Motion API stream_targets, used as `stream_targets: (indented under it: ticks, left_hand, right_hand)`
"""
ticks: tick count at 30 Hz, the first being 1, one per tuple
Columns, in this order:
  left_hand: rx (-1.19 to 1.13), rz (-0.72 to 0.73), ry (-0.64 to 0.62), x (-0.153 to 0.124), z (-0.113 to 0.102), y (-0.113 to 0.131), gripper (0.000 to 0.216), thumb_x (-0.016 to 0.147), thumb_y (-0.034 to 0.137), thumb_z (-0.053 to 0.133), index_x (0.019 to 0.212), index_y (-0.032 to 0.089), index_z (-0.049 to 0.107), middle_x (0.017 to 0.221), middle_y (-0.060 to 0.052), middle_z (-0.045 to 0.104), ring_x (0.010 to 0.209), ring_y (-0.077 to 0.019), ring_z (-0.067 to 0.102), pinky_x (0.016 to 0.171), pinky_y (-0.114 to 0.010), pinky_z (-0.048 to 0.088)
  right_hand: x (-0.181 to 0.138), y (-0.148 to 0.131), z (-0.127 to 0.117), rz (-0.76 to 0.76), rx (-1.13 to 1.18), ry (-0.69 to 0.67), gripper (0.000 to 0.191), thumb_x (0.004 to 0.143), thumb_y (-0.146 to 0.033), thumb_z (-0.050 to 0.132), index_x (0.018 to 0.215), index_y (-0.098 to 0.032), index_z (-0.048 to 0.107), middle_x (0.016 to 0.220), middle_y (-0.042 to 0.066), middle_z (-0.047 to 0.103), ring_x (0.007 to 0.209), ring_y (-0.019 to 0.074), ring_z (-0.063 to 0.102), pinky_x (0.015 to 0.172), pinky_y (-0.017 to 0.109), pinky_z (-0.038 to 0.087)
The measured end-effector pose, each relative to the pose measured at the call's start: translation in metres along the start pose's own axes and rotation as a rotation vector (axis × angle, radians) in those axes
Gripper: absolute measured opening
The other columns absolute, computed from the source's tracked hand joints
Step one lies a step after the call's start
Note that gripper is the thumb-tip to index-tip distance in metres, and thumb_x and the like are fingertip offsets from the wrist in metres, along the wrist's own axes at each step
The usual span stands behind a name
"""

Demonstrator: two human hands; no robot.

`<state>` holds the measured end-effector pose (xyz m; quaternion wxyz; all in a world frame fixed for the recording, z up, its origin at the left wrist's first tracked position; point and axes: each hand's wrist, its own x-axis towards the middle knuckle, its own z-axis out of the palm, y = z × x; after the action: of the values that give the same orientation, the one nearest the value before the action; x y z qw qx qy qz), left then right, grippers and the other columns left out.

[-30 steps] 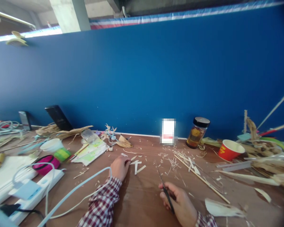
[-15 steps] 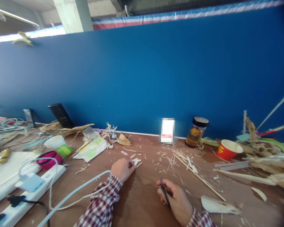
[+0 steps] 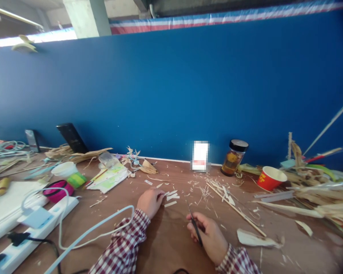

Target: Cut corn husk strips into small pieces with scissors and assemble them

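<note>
Several short, pale strips of cut straw [image 3: 171, 197] lie on the brown wooden tabletop [image 3: 165, 243], just beyond the fingertips of the left hand [image 3: 151, 201]. That hand rests knuckles-up, its fingers curled and reaching onto the nearest strip; whether it has one pinched cannot be told from this angle. The right hand [image 3: 208, 236], in a red-and-white checked sleeve [image 3: 237, 262], has its grip closed around a pair of slim dark scissors [image 3: 194, 225], blades together and pointing away toward the straw litter [image 3: 214, 190].

Judging from this, the step in hand is gathering and trimming the little strips. To do it well, the left fingertips should press one strip flat and slide it clear of its neighbours before lifting, since the pieces are light and lie close together. The scissors are best kept low and near, tips turned away from the other hand until a strip is held firm. A long thin stalk [image 3: 236, 209] lies just to the right, and a light-blue cable [image 3: 103, 224] loops near the left sleeve; either could scatter the pieces if brushed.
</note>
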<state>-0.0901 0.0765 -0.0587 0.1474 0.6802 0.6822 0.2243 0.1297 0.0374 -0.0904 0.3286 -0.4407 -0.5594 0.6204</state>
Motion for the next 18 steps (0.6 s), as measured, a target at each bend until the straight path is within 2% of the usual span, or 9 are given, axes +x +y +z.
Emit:
stream_targets:
  ticks: [3, 6, 9, 12, 13, 16, 18]
  left_hand:
    - [-0.048, -0.02, 0.111, 0.002, -0.001, -0.008, 0.02, 0.075, 0.025, 0.05, 0.079, 0.021, 0.069, 0.08, -0.006, 0.065, 0.075, -0.0174, 0.057, 0.072, -0.026, 0.038]
    - [-0.371, -0.142, 0.149, 0.005, 0.003, -0.012, 0.015, 0.069, 0.026, 0.057, 0.075, 0.019, 0.068, 0.07, -0.003, 0.064, 0.064, -0.0151, 0.055, 0.065, -0.025, 0.04]
    - [-0.775, -0.288, 0.101, 0.005, 0.011, -0.004, 0.016, 0.063, 0.029, 0.064, 0.072, 0.016, 0.066, 0.058, 0.0, 0.061, 0.053, -0.0117, 0.051, 0.053, -0.022, 0.04]
    - [-0.901, -0.34, 0.044, 0.0, 0.022, 0.018, 0.026, 0.065, 0.036, 0.062, 0.077, 0.013, 0.063, 0.05, 0.003, 0.055, 0.041, -0.0077, 0.044, 0.041, -0.019, 0.034]
    - [-0.956, -0.36, 0.013, -0.003, 0.025, 0.027, 0.028, 0.065, 0.038, 0.062, 0.077, 0.013, 0.063, 0.049, 0.003, 0.054, 0.04, -0.0066, 0.043, 0.039, -0.018, 0.032]
    - [-1.337, -0.488, -0.106, -0.01, 0.031, 0.051, 0.025, 0.057, 0.031, 0.071, 0.071, 0.013, 0.06, 0.051, 0.004, 0.053, 0.041, -0.0039, 0.043, 0.038, -0.014, 0.031]
    - [-1.445, -0.512, -0.141, -0.012, 0.033, 0.062, 0.024, 0.055, 0.028, 0.073, 0.068, 0.013, 0.059, 0.051, 0.004, 0.052, 0.042, -0.0033, 0.043, 0.039, -0.013, 0.033]
  right_hand:
    - [0.0, 0.001, 0.0, 0.0, 0.006, -0.008, 0.031, 0.074, -0.042, 0.056, 0.092, -0.017, 0.054, 0.056, -0.005, 0.047, 0.048, 0.0089, 0.045, 0.045, 0.018, 0.035]
    - [0.0, 0.003, 0.0, -0.012, 0.021, -0.009, 0.028, 0.075, -0.038, 0.056, 0.093, -0.017, 0.053, 0.057, -0.005, 0.047, 0.049, 0.0084, 0.044, 0.046, 0.018, 0.035]
    - [0.0, 0.002, 0.0, -0.022, 0.017, 0.002, 0.027, 0.076, -0.037, 0.055, 0.092, -0.016, 0.053, 0.057, -0.005, 0.047, 0.049, 0.0084, 0.044, 0.047, 0.019, 0.036]
    - [0.0, 0.0, 0.0, -0.045, -0.035, 0.011, 0.027, 0.076, -0.037, 0.055, 0.093, -0.016, 0.053, 0.056, -0.005, 0.046, 0.049, 0.0086, 0.043, 0.045, 0.018, 0.034]
    - [0.0, 0.0, -0.001, -0.059, -0.061, 0.016, 0.027, 0.077, -0.038, 0.055, 0.093, -0.016, 0.053, 0.056, -0.005, 0.046, 0.049, 0.0087, 0.043, 0.045, 0.018, 0.033]
    - [0.0, -0.002, -0.002, -0.104, -0.123, 0.038, 0.028, 0.078, -0.039, 0.054, 0.094, -0.016, 0.053, 0.055, -0.005, 0.045, 0.049, 0.0089, 0.042, 0.045, 0.018, 0.032]
    - [0.0, -0.002, -0.002, -0.123, -0.141, 0.048, 0.027, 0.079, -0.039, 0.053, 0.094, -0.016, 0.053, 0.056, -0.005, 0.045, 0.05, 0.009, 0.042, 0.045, 0.019, 0.032]
